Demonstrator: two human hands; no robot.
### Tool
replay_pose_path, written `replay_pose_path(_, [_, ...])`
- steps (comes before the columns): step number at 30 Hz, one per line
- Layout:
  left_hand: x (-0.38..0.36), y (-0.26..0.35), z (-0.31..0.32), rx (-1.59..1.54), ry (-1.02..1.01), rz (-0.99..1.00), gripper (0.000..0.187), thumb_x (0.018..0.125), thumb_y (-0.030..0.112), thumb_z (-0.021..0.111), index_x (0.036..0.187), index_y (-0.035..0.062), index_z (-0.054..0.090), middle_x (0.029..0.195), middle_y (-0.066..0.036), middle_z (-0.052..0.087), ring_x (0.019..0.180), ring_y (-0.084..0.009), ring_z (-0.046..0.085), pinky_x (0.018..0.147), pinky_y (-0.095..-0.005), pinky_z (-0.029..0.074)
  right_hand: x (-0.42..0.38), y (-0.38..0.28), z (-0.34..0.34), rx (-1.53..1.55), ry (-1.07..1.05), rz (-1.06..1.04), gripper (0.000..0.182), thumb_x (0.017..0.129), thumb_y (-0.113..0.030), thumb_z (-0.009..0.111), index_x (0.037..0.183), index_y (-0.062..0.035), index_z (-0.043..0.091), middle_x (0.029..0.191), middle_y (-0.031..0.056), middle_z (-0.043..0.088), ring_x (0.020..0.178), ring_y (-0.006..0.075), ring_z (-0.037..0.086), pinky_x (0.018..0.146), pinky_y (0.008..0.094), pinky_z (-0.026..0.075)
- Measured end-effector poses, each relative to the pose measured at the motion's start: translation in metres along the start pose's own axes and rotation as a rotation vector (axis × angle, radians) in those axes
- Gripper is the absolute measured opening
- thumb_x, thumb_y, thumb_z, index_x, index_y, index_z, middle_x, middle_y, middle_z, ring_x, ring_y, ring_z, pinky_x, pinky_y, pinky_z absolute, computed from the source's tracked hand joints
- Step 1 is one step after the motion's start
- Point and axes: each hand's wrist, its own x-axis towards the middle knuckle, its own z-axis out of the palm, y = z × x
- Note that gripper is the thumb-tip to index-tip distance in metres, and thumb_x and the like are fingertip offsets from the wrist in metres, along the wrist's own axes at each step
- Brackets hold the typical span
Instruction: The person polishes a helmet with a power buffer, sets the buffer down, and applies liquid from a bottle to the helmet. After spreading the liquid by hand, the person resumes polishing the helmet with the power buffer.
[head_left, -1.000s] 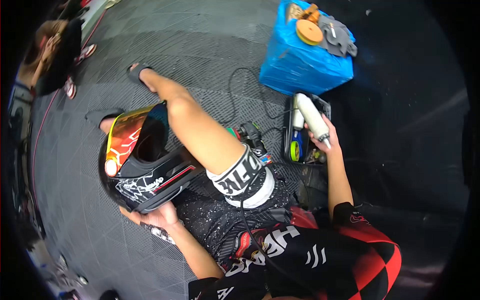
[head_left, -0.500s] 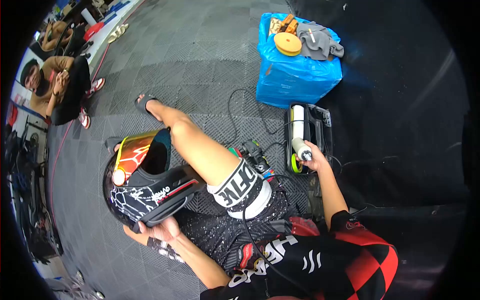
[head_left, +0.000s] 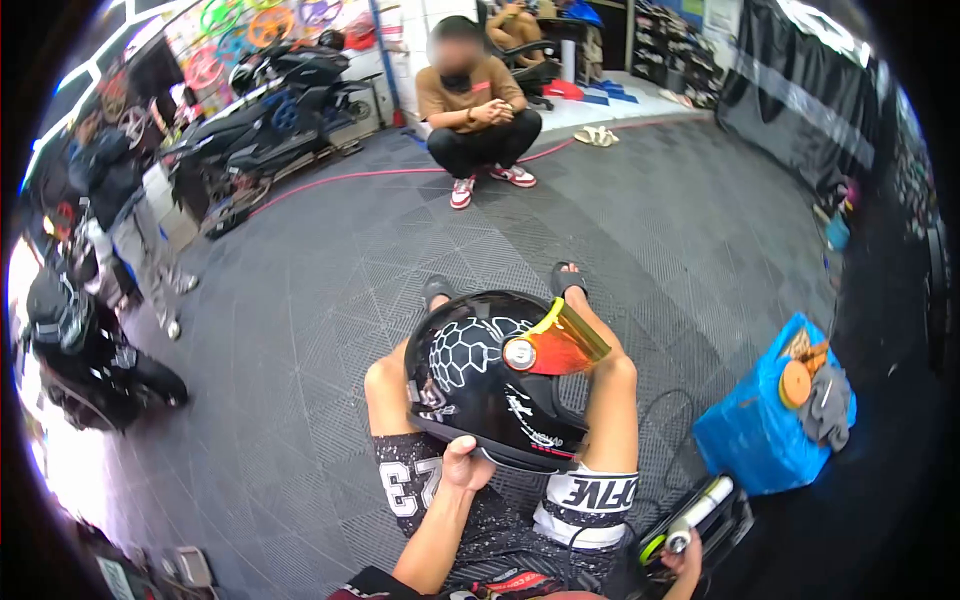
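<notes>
I sit on the floor with a black helmet (head_left: 478,382) resting between my knees; it carries a white web pattern and a raised orange mirrored visor (head_left: 560,345). My left hand (head_left: 465,466) grips the helmet's lower rim. At the bottom right my right hand (head_left: 688,557) is closed around the cap end of a white bottle (head_left: 700,512), which lies in a black case (head_left: 735,520) on the floor beside my right leg.
A blue wrapped box (head_left: 755,440) at my right carries an orange pad (head_left: 796,383) and a grey cloth (head_left: 828,403). A person (head_left: 478,105) squats ahead on the grey tile floor. Scooters (head_left: 270,125) stand at the back left; another person (head_left: 120,225) stands at left.
My view has swung up and to the left, from the floor to the room ahead. The helmet now sits upright between my knees. The bottle went from raised in my right hand down into the case.
</notes>
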Motion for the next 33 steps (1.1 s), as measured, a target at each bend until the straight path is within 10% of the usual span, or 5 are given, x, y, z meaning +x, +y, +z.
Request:
replay_pose_path(6, [-0.002,-0.002,0.003,-0.046,-0.029,-0.094,0.069,0.074,0.017,0.071,0.136,-0.0028,0.051,0.133,-0.014,0.061,0.120,-0.0316,0.060,0.108,-0.0467,0.044,-0.115,-0.053,0.110,-1.272,0.826,-0.392,0.046,0.094,-0.037,0.059,0.109,0.0057,0.066,0.106,0.0331,0.066,0.105,0.0492,0.061,0.096,0.0488,0.047])
replay_pose_path(8, [-0.005,-0.001,0.003,-0.006,0.011,-0.093,0.071,0.072,0.023,0.071,0.135,-0.0024,0.053,0.132,-0.015,0.062,0.119,-0.0324,0.060,0.107,-0.0450,0.045,-0.144,-0.077,0.141,-1.108,0.608,-1.071,0.036,0.099,-0.025,0.054,0.110,0.0080,0.065,0.108,0.0267,0.068,0.101,0.0410,0.065,0.090,0.0460,0.051])
replay_pose_path(14, [-0.013,0.004,0.009,-0.103,-0.088,-0.058,0.073,0.071,0.027,0.070,0.133,-0.0064,0.053,0.128,-0.018,0.064,0.114,-0.0340,0.064,0.102,-0.0455,0.050,-0.243,-0.098,0.326,-0.539,-0.506,-1.446,0.052,0.106,-0.036,0.039,0.119,0.0089,0.061,0.108,0.0153,0.066,0.108,0.0274,0.064,0.093,0.0389,0.051])
replay_pose_path(20, [-0.005,0.036,0.047,-0.153,-0.249,0.037,0.083,0.067,0.022,0.071,0.141,-0.0037,0.045,0.140,-0.016,0.055,0.126,-0.0346,0.055,0.111,-0.0470,0.042,-0.256,-0.080,0.391,-0.473,-0.664,-1.412,0.067,0.104,-0.047,0.029,0.126,0.0093,0.057,0.126,0.0204,0.056,0.119,0.0295,0.057,0.107,0.0401,0.039])
replay_pose_path(33, [0.043,0.071,0.099,0.030,-0.310,-0.019,0.053,0.085,0.013,0.066,0.132,-0.0074,0.051,0.121,-0.019,0.065,0.105,-0.0309,0.068,0.095,-0.0427,0.055,-0.241,-0.081,0.479,0.372,-0.627,-0.897,0.057,0.103,-0.047,0.041,0.078,0.0002,0.063,0.078,0.0141,0.066,0.072,0.0212,0.063,0.073,0.0321,0.052])
